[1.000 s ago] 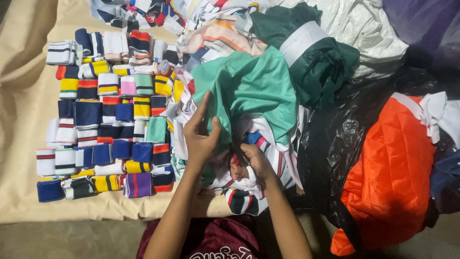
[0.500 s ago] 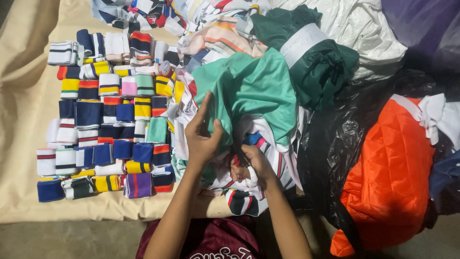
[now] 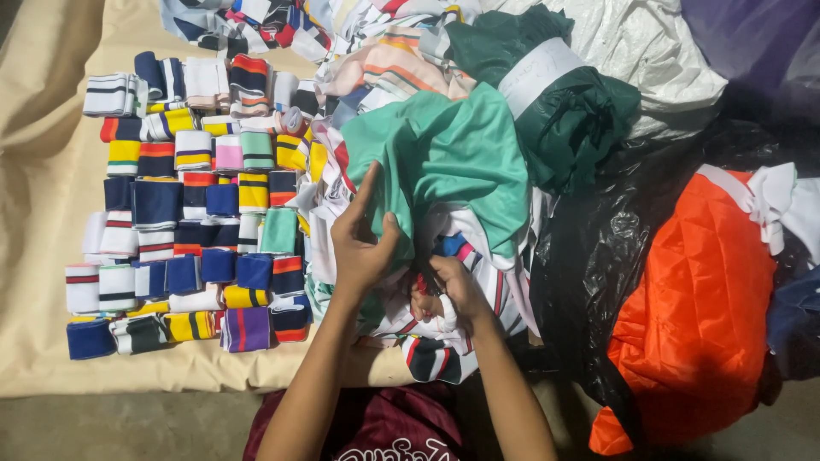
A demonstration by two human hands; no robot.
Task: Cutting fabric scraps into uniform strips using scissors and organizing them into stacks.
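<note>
While both hands grasp: left hand (image 3: pixel 359 248) on mint-green cloth (image 3: pixel 453 154), right hand (image 3: pixel 453 290) on striped fabric (image 3: pixel 427 354).

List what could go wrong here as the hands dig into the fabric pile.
The left hand grips the mint-green cloth, which lies over much of the pile; pulling it may drag the striped pieces under it off the edge. The right hand is partly buried in the heap, so its grip cannot be checked. The folded rows lie right beside the pile, and sliding cloth could likely mix into them.
</note>
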